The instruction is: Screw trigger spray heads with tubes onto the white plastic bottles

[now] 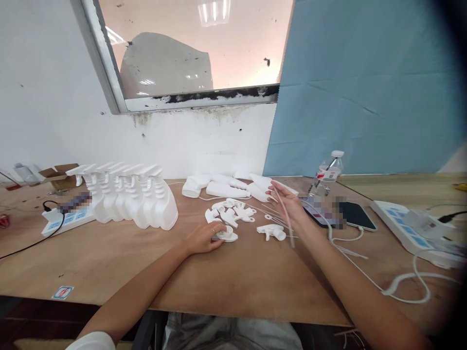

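Note:
My left hand [204, 238] rests on the wooden table [109, 262], its fingers curled on a white spray trigger head [228, 236]. My right hand [288, 201] hovers just above the table, pinching a thin white dip tube [288, 221] that hangs down from its fingers. Between the hands lies a pile of white trigger heads [233, 211], one more trigger head [272, 232] and some loose tubes [272, 211]. Empty white bottles [226, 187] lie on their sides behind the pile.
A row of assembled white spray bottles [131, 197] stands at the left. Power strips lie at the left [62, 218] and right [408, 226], with cables. A water bottle [326, 177] and a phone [355, 215] sit at the right. A small cardboard box [58, 176] is far left.

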A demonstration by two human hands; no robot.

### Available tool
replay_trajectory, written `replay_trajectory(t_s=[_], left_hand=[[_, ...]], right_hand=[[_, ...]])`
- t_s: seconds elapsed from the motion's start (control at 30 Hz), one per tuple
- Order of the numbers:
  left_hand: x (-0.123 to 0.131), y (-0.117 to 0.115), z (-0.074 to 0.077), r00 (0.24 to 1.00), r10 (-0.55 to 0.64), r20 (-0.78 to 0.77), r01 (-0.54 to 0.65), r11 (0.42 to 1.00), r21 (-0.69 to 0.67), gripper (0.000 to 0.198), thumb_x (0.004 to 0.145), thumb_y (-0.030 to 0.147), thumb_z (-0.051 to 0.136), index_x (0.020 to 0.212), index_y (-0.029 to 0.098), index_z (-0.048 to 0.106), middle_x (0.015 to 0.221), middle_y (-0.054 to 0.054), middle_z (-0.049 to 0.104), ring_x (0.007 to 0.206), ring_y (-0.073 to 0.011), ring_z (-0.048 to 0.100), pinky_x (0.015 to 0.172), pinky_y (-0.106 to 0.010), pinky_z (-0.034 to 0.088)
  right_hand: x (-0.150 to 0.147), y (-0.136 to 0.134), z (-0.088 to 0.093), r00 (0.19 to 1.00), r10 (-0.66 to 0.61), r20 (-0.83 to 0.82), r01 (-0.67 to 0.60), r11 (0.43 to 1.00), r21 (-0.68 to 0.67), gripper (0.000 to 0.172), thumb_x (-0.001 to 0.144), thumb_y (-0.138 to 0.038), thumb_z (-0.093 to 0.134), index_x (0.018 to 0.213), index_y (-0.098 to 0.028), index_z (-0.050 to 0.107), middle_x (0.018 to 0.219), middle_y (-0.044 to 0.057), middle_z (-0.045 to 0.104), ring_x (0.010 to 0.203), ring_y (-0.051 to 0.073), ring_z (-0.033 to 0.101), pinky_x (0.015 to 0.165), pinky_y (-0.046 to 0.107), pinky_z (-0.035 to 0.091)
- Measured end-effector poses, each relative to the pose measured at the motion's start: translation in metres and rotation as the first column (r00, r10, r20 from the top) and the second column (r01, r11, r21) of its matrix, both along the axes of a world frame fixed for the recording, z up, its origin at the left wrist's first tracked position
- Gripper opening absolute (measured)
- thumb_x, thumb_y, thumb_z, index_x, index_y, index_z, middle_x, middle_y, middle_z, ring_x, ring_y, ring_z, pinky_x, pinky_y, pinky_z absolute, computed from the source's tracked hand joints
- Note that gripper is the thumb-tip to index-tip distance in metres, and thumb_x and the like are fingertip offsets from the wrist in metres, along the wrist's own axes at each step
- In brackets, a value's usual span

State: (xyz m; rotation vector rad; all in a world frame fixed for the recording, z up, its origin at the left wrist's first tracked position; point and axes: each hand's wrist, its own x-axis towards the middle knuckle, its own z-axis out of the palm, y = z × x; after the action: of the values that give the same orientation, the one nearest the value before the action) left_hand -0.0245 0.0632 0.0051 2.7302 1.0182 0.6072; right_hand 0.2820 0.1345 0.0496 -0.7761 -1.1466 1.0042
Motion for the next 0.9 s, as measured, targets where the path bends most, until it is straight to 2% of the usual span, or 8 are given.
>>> replay_trajectory(t_s=[0.07,0.2,0.27,0.43,0.63,0.9], left_hand=[[0.001,-0.001,0.001,0.999,0.019,0.027,-0.018,0.999,-0.038,0.043,0.085,0.026,0.059,0.126,0.022,0.045,0.114,-0.005,0.062,0.097,-0.0186,0.06,0.086,-0.028,0.047],[0.002,-0.003,0.002,0.993,0.024,0.112,-0.012,0.994,-0.108,0.055,0.082,0.021,0.06,0.133,0.027,0.042,0.121,-0.003,0.06,0.104,-0.0194,0.059,0.091,-0.029,0.046],[0.002,-0.002,0.001,0.991,-0.005,0.13,0.018,0.995,-0.098,0.054,0.083,0.02,0.06,0.133,0.027,0.043,0.126,-0.004,0.058,0.107,-0.0198,0.058,0.093,-0.03,0.045],[0.002,0.001,-0.002,0.99,-0.039,0.132,0.049,0.996,-0.076,0.052,0.084,0.023,0.059,0.134,0.023,0.044,0.127,-0.007,0.057,0.108,-0.0208,0.057,0.094,-0.031,0.045],[0.0,0.005,-0.007,0.992,-0.051,0.119,0.058,0.997,-0.055,0.054,0.083,0.022,0.06,0.134,0.023,0.043,0.125,-0.007,0.057,0.11,-0.0214,0.056,0.095,-0.032,0.045],[-0.001,0.004,-0.007,0.992,-0.058,0.11,0.064,0.997,-0.051,0.053,0.084,0.023,0.059,0.134,0.024,0.042,0.125,-0.008,0.056,0.112,-0.0213,0.055,0.096,-0.032,0.045]], right_hand=[[-0.015,-0.009,0.0,0.998,0.052,-0.041,-0.054,0.996,-0.065,0.035,0.063,-0.036,0.081,0.094,-0.025,0.071,0.087,0.001,0.067,0.076,0.015,0.064,0.067,0.028,0.052],[-0.048,-0.031,-0.005,0.993,0.116,0.033,-0.113,0.989,-0.097,0.031,0.069,-0.045,0.077,0.086,-0.019,0.072,0.074,0.001,0.065,0.061,0.012,0.058,0.055,0.026,0.047],[-0.061,-0.04,-0.01,0.973,0.184,0.139,-0.176,0.982,-0.07,0.03,0.075,-0.047,0.071,0.085,-0.019,0.073,0.074,0.002,0.065,0.06,0.013,0.057,0.054,0.026,0.046],[-0.079,-0.053,-0.02,0.857,0.311,0.411,-0.331,0.943,-0.023,0.031,0.084,-0.047,0.061,0.079,-0.018,0.069,0.067,0.002,0.065,0.061,0.015,0.058,0.056,0.028,0.045],[-0.084,-0.054,-0.027,0.8,0.337,0.496,-0.396,0.918,0.014,0.029,0.09,-0.043,0.054,0.077,-0.018,0.062,0.071,0.002,0.063,0.065,0.015,0.058,0.062,0.029,0.047],[-0.082,-0.058,-0.022,0.745,0.254,0.616,-0.362,0.931,0.054,0.032,0.094,-0.04,0.046,0.074,-0.019,0.058,0.07,0.0,0.06,0.068,0.015,0.057,0.069,0.029,0.046]])
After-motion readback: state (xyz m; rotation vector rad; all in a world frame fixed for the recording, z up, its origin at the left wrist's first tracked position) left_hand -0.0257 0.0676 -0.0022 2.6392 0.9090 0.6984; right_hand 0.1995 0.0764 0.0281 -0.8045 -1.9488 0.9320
